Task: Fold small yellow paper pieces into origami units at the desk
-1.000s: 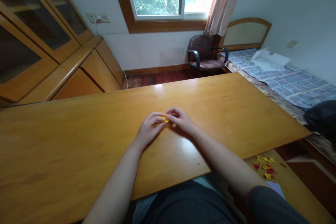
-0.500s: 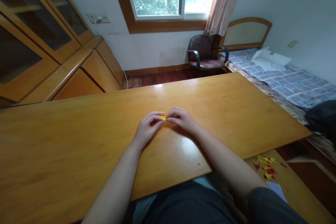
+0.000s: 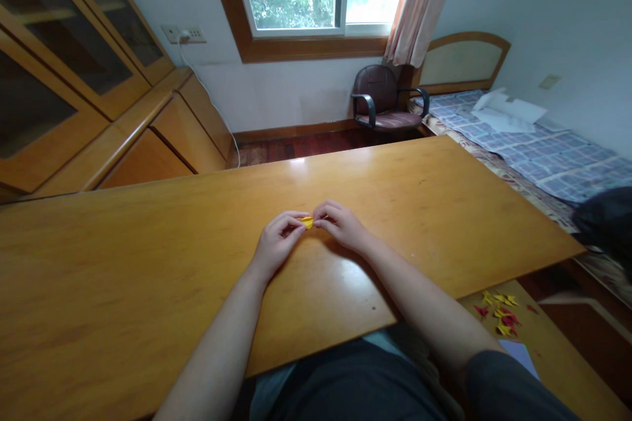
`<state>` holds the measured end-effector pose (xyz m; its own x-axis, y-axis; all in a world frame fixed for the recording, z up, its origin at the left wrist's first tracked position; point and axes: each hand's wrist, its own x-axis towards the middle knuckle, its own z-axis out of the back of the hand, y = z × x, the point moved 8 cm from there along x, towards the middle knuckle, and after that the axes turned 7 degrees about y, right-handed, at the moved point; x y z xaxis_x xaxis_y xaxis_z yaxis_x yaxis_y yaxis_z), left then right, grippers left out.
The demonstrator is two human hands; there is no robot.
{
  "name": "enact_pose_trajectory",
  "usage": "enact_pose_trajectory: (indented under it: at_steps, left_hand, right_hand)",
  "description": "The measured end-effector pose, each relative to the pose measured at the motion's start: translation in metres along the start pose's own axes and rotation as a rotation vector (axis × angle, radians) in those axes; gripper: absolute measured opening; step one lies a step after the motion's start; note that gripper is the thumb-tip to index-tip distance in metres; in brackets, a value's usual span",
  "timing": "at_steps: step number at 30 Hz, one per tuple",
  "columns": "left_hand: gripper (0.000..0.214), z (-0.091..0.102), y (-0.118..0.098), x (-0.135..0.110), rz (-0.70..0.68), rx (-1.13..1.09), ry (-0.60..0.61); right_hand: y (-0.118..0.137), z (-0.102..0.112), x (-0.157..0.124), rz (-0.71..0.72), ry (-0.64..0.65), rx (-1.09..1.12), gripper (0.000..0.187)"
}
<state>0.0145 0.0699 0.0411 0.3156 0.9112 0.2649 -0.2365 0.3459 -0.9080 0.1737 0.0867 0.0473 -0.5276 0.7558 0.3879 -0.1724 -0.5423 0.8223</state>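
A small yellow folded paper piece (image 3: 307,221) is held between both my hands just above the wooden table (image 3: 148,256). My left hand (image 3: 275,242) pinches its left end with curled fingers. My right hand (image 3: 342,225) pinches its right end, fingers also curled. Most of the paper is hidden by my fingertips.
Several small red and yellow folded paper pieces (image 3: 501,316) lie on a lower wooden surface at the right. A bed (image 3: 543,151) stands beyond it, an office chair (image 3: 382,99) by the window, and wooden cabinets (image 3: 99,99) along the left wall.
Both hands have lifted slightly and shifted a little, still pinching the yellow paper; my fingers worked along its edge. Nothing else has moved.
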Motion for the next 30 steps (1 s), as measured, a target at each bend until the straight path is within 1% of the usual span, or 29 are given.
enact_pose_trajectory:
  at_steps: [4,8,11,16,19,23,27,30]
  left_hand:
    - [0.014,-0.001,0.003,0.000,0.018,-0.053,-0.023]
    - [0.015,-0.003,0.007,0.000,0.040,-0.096,-0.040]
    - [0.015,-0.003,0.011,0.000,0.053,-0.103,-0.052]
    - [0.016,-0.004,0.015,0.000,0.042,-0.095,-0.075]
    - [0.015,-0.006,0.017,0.001,0.026,-0.105,-0.066]
    - [0.016,-0.007,0.020,0.002,0.025,-0.161,-0.073]
    - [0.028,-0.011,0.028,0.001,0.087,-0.255,-0.073]
    - [0.036,-0.012,0.033,0.000,0.128,-0.282,-0.087]
  right_hand:
    - [0.000,0.001,0.000,-0.060,-0.039,0.045,0.008]
    - [-0.007,-0.001,0.000,-0.130,-0.068,0.126,0.011]
    - [-0.018,-0.003,-0.001,-0.205,-0.102,0.250,0.016]
    - [-0.033,-0.016,-0.004,-0.331,-0.085,0.486,0.031]
    - [-0.035,-0.022,-0.004,-0.341,-0.075,0.599,0.037]
    - [-0.038,-0.021,-0.003,-0.322,-0.106,0.654,0.037]
    - [-0.042,-0.019,-0.003,-0.330,-0.141,0.659,0.036]
    - [-0.043,-0.019,-0.003,-0.334,-0.144,0.665,0.035]
